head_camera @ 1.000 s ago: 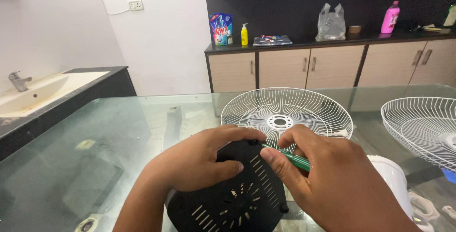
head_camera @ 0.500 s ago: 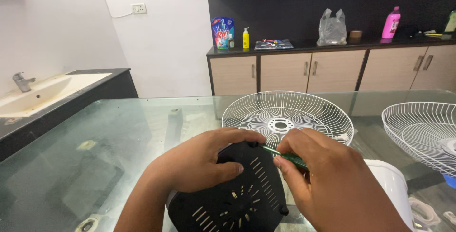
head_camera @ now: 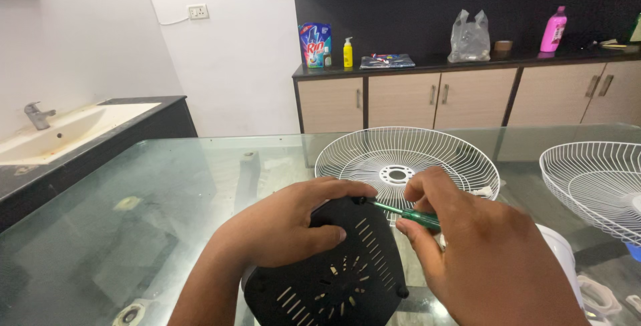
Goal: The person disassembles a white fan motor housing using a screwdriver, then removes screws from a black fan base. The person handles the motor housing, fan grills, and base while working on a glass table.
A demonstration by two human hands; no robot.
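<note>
My left hand (head_camera: 284, 232) grips the top of a black slotted plastic fan housing cover (head_camera: 340, 279) that stands tilted on the glass table (head_camera: 167, 192). In my right hand (head_camera: 481, 252) is a green-handled screwdriver (head_camera: 407, 214), and its tip sits at a screw hole on the cover's upper edge, just beside my left fingertips. A white body of the fan (head_camera: 561, 252) shows partly behind my right hand.
A white wire fan grille (head_camera: 400, 159) lies on the glass behind the cover; a second grille (head_camera: 594, 186) lies at the right. A sink (head_camera: 60, 132) is at the left. Wooden cabinets (head_camera: 467, 99) at the back carry bottles, a packet and a plastic bag.
The camera has tilted slightly. My right hand has shifted a little while keeping the screwdriver on the cover's top edge; my left hand keeps its grip.
</note>
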